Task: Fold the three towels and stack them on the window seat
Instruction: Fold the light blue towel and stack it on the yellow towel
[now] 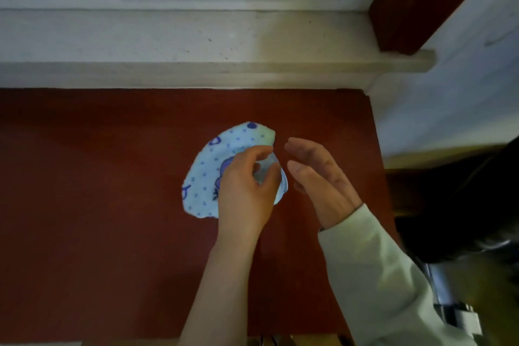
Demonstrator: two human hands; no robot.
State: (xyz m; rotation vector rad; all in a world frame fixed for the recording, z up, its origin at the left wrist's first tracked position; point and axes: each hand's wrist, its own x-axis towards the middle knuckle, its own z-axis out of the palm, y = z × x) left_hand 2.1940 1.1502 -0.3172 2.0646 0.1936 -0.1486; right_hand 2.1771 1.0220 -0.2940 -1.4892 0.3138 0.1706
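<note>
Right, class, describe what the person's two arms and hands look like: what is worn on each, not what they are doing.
The left hand and left forearm are bare: no sleeve, watch or ring shows. The right hand is bare too, but a pale green long fabric sleeve, loose and softly creased, covers that arm down to the wrist.

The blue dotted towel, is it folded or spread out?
Mid-fold: the left hand pinches the right edge of the towel, lifted and doubled over; the rest lies flat on the red surface.
</note>
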